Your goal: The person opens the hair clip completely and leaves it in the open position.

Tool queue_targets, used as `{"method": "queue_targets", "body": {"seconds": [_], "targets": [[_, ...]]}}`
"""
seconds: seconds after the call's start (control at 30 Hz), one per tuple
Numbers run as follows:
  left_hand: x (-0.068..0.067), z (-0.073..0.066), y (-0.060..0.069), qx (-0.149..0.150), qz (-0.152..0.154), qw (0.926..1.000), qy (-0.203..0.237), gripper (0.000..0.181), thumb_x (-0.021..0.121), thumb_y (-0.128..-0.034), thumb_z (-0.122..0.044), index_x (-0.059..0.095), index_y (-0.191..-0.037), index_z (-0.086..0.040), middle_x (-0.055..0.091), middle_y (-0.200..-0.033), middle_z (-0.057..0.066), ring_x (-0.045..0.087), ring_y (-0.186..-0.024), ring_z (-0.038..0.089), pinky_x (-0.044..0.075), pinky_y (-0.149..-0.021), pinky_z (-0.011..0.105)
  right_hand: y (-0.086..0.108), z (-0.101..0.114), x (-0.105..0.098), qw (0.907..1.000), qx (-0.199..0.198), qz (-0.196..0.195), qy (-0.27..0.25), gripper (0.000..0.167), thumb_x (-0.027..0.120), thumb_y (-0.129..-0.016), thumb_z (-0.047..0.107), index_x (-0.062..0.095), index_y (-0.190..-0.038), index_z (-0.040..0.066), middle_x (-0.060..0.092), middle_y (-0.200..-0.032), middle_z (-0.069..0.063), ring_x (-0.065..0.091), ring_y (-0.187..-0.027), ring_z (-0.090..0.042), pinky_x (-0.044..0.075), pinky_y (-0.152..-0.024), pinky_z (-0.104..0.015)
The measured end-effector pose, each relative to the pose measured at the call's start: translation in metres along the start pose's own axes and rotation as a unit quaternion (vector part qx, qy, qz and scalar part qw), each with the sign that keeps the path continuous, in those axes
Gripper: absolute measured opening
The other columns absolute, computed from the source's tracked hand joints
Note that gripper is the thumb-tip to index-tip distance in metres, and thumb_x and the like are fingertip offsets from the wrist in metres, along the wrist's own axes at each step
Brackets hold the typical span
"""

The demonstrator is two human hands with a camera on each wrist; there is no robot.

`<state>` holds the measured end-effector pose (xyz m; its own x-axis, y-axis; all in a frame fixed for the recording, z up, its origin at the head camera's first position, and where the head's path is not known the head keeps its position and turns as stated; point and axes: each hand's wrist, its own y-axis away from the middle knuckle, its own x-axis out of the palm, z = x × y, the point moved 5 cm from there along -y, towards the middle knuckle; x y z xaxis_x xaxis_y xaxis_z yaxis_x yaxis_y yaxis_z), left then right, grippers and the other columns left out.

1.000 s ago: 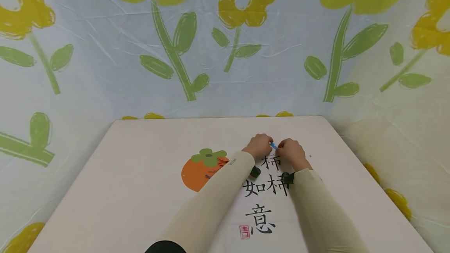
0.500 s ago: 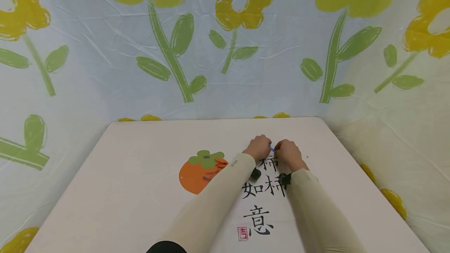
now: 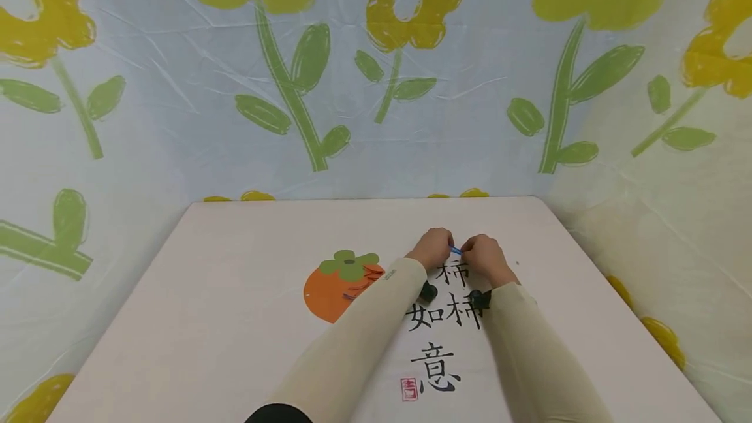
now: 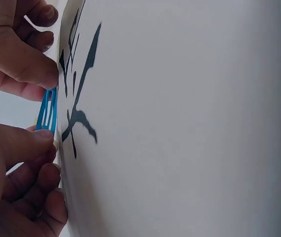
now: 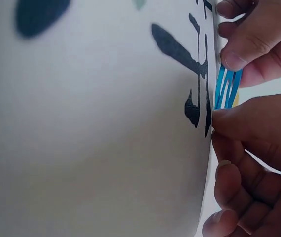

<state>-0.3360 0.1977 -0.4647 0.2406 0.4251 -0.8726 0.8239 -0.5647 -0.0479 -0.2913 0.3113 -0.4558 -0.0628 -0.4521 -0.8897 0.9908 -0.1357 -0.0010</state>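
A blue slotted hair clip (image 3: 455,250) is stretched out between my two hands above the calligraphy near the back right. My left hand (image 3: 431,248) pinches one end between thumb and finger. The other end is pinched by my right hand (image 3: 486,258). In the left wrist view the thin parallel bars of the hair clip (image 4: 53,112) show between both thumbs. Fingertips cover its two ends. Several thin red and dark strips (image 3: 371,273) lie on the orange persimmon picture (image 3: 320,296), partly hidden by the left sleeve.
The pale table (image 3: 247,318) carries black brushed characters (image 3: 435,367) and a red seal mark (image 3: 409,390). Behind it hangs a flowered cloth (image 3: 464,129). A tiny dark speck (image 3: 517,263) lies right of the right hand. Dark wrist cameras sit on both wrists.
The blue hair clip has turned to a flatter angle between the fingers. Both hands stay nearly in place, still pinching it. The head view shifts slightly.
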Motion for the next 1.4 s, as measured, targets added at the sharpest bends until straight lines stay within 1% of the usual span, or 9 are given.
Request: {"method": "queue_targets", "body": {"seconds": [0.13, 0.27, 0.37, 0.57, 0.73, 0.83, 1.03, 1.23, 1.4], "targets": [[-0.004, 0.003, 0.002, -0.006, -0.006, 1.0000, 0.004, 0.019, 0.053, -0.0962, -0.010, 0.071, -0.103, -0.012, 0.069, -0.100, 0.000, 0.062, -0.086, 0.011, 0.051, -0.077, 0.023, 0.000, 0.001, 0.000, 0.9998, 0.004, 0.010, -0.013, 0.019, 0.061, -0.089, 0.011, 0.072, -0.098, -0.001, 0.069, -0.096, -0.016, 0.059, -0.082, -0.026, 0.050, -0.074, -0.038], [-0.007, 0.006, 0.004, -0.003, -0.018, 0.9998, 0.008, 0.020, 0.051, -0.0964, -0.011, 0.071, -0.102, -0.013, 0.069, -0.100, -0.001, 0.062, -0.086, 0.010, 0.051, -0.077, 0.023, 0.001, 0.002, 0.000, 0.9994, 0.013, 0.013, -0.030, 0.019, 0.061, -0.090, 0.013, 0.071, -0.100, 0.001, 0.068, -0.097, -0.015, 0.059, -0.083, -0.025, 0.049, -0.072, -0.036], [-0.010, 0.008, 0.006, -0.001, -0.022, 0.9997, 0.012, 0.020, 0.052, -0.0963, -0.013, 0.071, -0.101, -0.013, 0.069, -0.099, -0.001, 0.062, -0.087, 0.010, 0.051, -0.077, 0.023, 0.002, 0.003, 0.001, 0.9989, 0.011, 0.013, -0.044, 0.020, 0.060, -0.091, 0.014, 0.069, -0.102, 0.001, 0.067, -0.099, -0.016, 0.058, -0.084, -0.025, 0.049, -0.072, -0.036], [-0.021, 0.013, 0.012, -0.003, -0.016, 0.9997, 0.016, 0.016, 0.057, -0.0966, -0.017, 0.073, -0.097, -0.012, 0.069, -0.095, -0.002, 0.059, -0.082, 0.009, 0.049, -0.075, 0.022, 0.004, 0.003, 0.004, 0.9961, -0.015, 0.020, -0.084, 0.023, 0.055, -0.097, 0.019, 0.067, -0.109, 0.004, 0.066, -0.106, -0.015, 0.058, -0.088, -0.025, 0.047, -0.075, -0.035], [-0.028, 0.019, 0.015, 0.005, -0.018, 0.9997, 0.019, 0.017, 0.059, -0.0966, -0.020, 0.074, -0.095, -0.013, 0.069, -0.092, -0.003, 0.057, -0.077, 0.008, 0.046, -0.071, 0.020, 0.006, 0.005, 0.003, 0.9923, -0.039, 0.024, -0.115, 0.023, 0.054, -0.098, 0.017, 0.068, -0.112, 0.005, 0.067, -0.113, -0.016, 0.058, -0.098, -0.026, 0.047, -0.082, -0.038], [-0.032, 0.022, 0.018, 0.007, -0.021, 0.9995, 0.022, 0.017, 0.059, -0.0964, -0.020, 0.074, -0.095, -0.013, 0.069, -0.090, -0.003, 0.056, -0.075, 0.007, 0.045, -0.069, 0.020, 0.007, 0.009, 0.002, 0.9898, -0.050, 0.026, -0.130, 0.023, 0.054, -0.098, 0.015, 0.068, -0.112, 0.004, 0.066, -0.116, -0.016, 0.058, -0.101, -0.028, 0.047, -0.084, -0.039], [-0.039, 0.025, 0.024, 0.011, -0.022, 0.9995, 0.019, 0.017, 0.059, -0.0963, -0.020, 0.073, -0.097, -0.012, 0.068, -0.090, -0.003, 0.055, -0.075, 0.007, 0.044, -0.069, 0.019, 0.009, 0.015, 0.002, 0.9860, -0.062, 0.033, -0.151, 0.023, 0.054, -0.098, 0.014, 0.068, -0.114, 0.004, 0.065, -0.119, -0.017, 0.057, -0.103, -0.028, 0.047, -0.084, -0.039], [-0.045, 0.029, 0.033, 0.015, -0.031, 0.9992, 0.020, 0.016, 0.059, -0.0958, -0.019, 0.073, -0.095, -0.011, 0.067, -0.087, -0.003, 0.055, -0.074, 0.008, 0.044, -0.067, 0.019, 0.014, 0.024, 0.004, 0.9809, -0.080, 0.039, -0.173, 0.024, 0.056, -0.097, 0.017, 0.068, -0.114, 0.004, 0.066, -0.118, -0.017, 0.058, -0.103, -0.029, 0.047, -0.085, -0.040], [-0.047, 0.035, 0.042, 0.008, -0.028, 0.9993, 0.025, 0.016, 0.059, -0.0954, -0.018, 0.073, -0.093, -0.011, 0.066, -0.086, -0.002, 0.054, -0.072, 0.009, 0.043, -0.065, 0.019, 0.018, 0.032, 0.008, 0.9778, -0.089, 0.044, -0.185, 0.023, 0.058, -0.097, 0.017, 0.069, -0.112, 0.004, 0.067, -0.114, -0.016, 0.059, -0.098, -0.026, 0.048, -0.080, -0.034]]}}
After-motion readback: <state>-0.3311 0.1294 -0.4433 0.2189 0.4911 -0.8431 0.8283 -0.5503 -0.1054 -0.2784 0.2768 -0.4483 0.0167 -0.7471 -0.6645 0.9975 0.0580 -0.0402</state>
